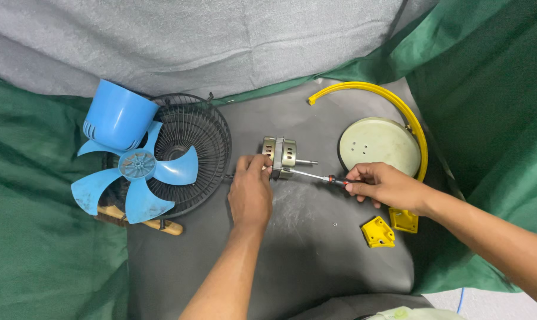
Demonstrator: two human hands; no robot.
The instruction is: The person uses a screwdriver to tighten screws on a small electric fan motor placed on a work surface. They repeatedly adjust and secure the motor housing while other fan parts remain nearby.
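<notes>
A small metal fan motor [282, 154] with a shaft pointing right lies on the dark grey mat [316, 249]. My left hand [250, 191] grips its left side, fingers curled over the casing. My right hand [382, 185] holds a screwdriver [316, 176] by its dark and red handle. The thin shank points left and its tip meets the lower edge of the motor.
A blue fan blade [139, 178] and blue housing [117, 116] rest on a black wire grille [203, 142] at left, over a wooden stick [162, 225]. A pale round cover [380, 146], a curved yellow strip [399, 104] and two yellow plastic pieces [378, 232] lie at right. A tiny washer [335, 224] sits on the mat. Green cloth surrounds everything.
</notes>
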